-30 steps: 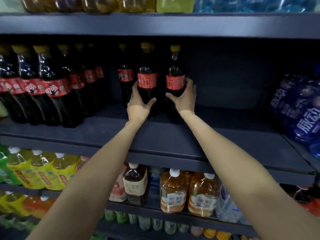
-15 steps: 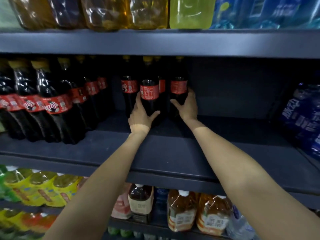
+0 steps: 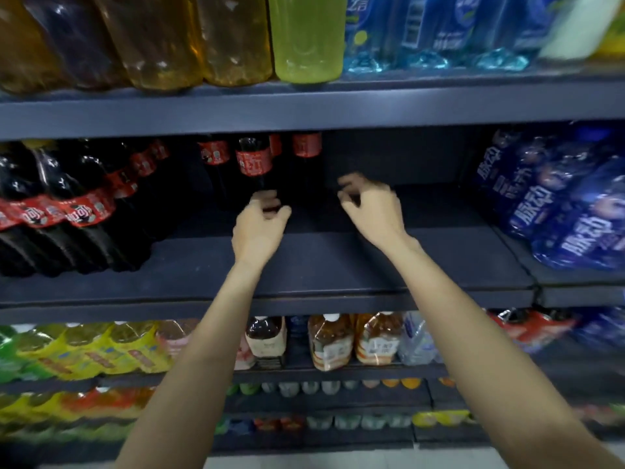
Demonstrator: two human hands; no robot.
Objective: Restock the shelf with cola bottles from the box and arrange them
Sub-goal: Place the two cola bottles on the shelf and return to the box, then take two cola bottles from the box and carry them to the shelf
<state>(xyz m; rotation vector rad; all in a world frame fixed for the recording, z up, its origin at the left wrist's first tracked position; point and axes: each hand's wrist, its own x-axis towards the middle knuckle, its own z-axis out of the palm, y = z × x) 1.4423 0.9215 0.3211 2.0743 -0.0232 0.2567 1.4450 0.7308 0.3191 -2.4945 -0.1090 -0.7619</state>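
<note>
Two small cola bottles with red labels stand deep on the dark middle shelf [image 3: 338, 265]: one [image 3: 254, 163] in front, the other [image 3: 306, 146] to its right, with more behind them. My left hand [image 3: 258, 226] hovers just in front of the front bottle's base, fingers loosely curled around nothing. Off to the right of the bottles, my right hand [image 3: 370, 208] is also loosely curled, blurred and holding nothing. The box is out of sight.
Large cola bottles [image 3: 84, 211] fill the shelf's left side. Blue drink packs [image 3: 558, 211] lie at the right. Bare shelf lies between them, in front of and right of the small bottles. Shelves above and below hold yellow, green and tea bottles.
Both hands have let go of the two small cola bottles and drawn back toward me. The bottles stay at the back of the shelf. My view has tilted downward.
</note>
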